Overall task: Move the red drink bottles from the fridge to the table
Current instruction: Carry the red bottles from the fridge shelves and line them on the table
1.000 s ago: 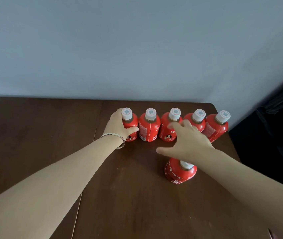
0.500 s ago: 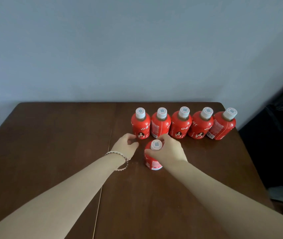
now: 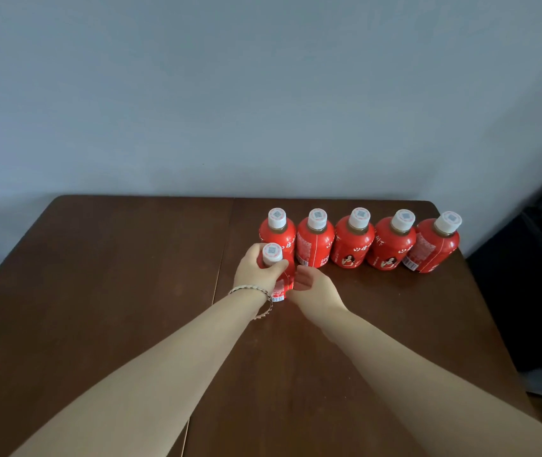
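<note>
Several red drink bottles with white caps stand in a row (image 3: 355, 239) at the back right of the dark wooden table (image 3: 114, 291). One more red bottle (image 3: 282, 281) stands upright just in front of the row's left end. My left hand (image 3: 256, 268), with a bead bracelet on the wrist, is wrapped around this bottle's neck and shoulder. My right hand (image 3: 315, 285) hovers just right of the bottle with fingers apart, holding nothing.
A seam (image 3: 220, 278) runs front to back down the table's middle. The pale wall stands right behind the table. Dark furniture (image 3: 540, 291) sits off the table's right edge.
The front bottle passed from my right hand to my left and shifted left, in front of the row's left end. My right hand let go and opened.
</note>
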